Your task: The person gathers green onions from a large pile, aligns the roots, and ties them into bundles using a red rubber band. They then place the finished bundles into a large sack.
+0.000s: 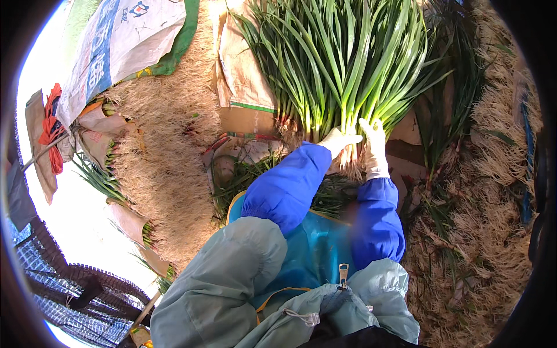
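A bunch of long green leafy plants, which look like green onions or garlic greens (348, 104), stands upright in front of me, roots down. My left hand (341, 141), in a pale glove, grips its base from the left. Against the right side of the base rests my right hand (373, 139), also gloved, with its thumb and fingers partly around the stems. Pale roots (350, 163) hang below both hands. More of the same greens (289, 82) stand close behind and to the left, on a cardboard box edge and sacking.
Stacked plants with dense roots (169, 156) form a wall at left, partly under a printed woven sack (139, 35). More rooted plants (470, 265) lie at right. Loose leaves (335, 195) lie below my hands, by a blue apron (315, 248). Dark netting (82, 287) hangs at lower left.
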The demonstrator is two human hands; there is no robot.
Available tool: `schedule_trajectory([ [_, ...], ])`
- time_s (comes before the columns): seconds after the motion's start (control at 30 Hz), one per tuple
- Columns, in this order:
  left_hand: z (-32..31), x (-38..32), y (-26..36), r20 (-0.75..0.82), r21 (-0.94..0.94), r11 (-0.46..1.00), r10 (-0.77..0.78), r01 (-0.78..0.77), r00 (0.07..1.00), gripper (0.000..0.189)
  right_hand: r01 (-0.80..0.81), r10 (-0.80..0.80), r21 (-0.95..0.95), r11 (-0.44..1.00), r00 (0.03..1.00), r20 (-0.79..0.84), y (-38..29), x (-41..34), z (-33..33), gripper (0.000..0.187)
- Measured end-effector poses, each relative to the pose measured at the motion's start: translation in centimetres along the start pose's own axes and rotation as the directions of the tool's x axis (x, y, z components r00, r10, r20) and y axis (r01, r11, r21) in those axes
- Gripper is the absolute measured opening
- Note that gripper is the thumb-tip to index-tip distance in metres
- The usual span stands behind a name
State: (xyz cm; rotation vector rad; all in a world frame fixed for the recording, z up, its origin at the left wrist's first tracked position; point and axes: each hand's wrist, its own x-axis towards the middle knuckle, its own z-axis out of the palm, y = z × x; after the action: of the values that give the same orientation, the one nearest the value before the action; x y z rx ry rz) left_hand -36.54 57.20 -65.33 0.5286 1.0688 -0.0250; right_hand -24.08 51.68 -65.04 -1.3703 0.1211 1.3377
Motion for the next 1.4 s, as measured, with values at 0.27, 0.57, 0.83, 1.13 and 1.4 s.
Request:
schedule_trajectory([
  [0.27, 3.4, -5.2, 3.9, -0.320, 0.540, 0.841, 0.248, -0.039, 0.914, 0.029, 0.208, -0.199, 0.047, 0.977, 0.969, -0.143, -0.6, -1.5, 0.1, 0.022],
  [0.57, 0.1, -8.7, 7.7, 0.015, 0.996, 0.075, 0.317, -0.041, 0.948, 0.030, 0.145, -0.343, -0.564, 0.813, 0.901, -0.263, 0.6, -1.6, -2.6, 0.046],
  [0.83, 5.7, -0.7, 11.8, 0.724, 0.647, -0.604, 0.295, -0.466, 0.624, 0.048, -0.020, -0.323, -0.829, 0.558, 0.916, -0.239, 4.8, -1.0, 1.6, 0.041],
  [1.13, 3.9, 3.0, 10.8, 0.672, 0.613, -0.722, 0.262, -0.321, 0.693, 0.047, 0.188, -0.234, -0.148, 0.971, 0.869, -0.437, -4.5, 3.8, -5.9, 0.052],
  [1.4, 1.9, 4.2, 10.2, 0.668, 0.591, -0.755, 0.261, -0.283, 0.697, 0.048, 0.070, -0.394, -0.630, 0.774, 0.831, -0.392, -1.5, 9.1, -2.6, 0.076],
])
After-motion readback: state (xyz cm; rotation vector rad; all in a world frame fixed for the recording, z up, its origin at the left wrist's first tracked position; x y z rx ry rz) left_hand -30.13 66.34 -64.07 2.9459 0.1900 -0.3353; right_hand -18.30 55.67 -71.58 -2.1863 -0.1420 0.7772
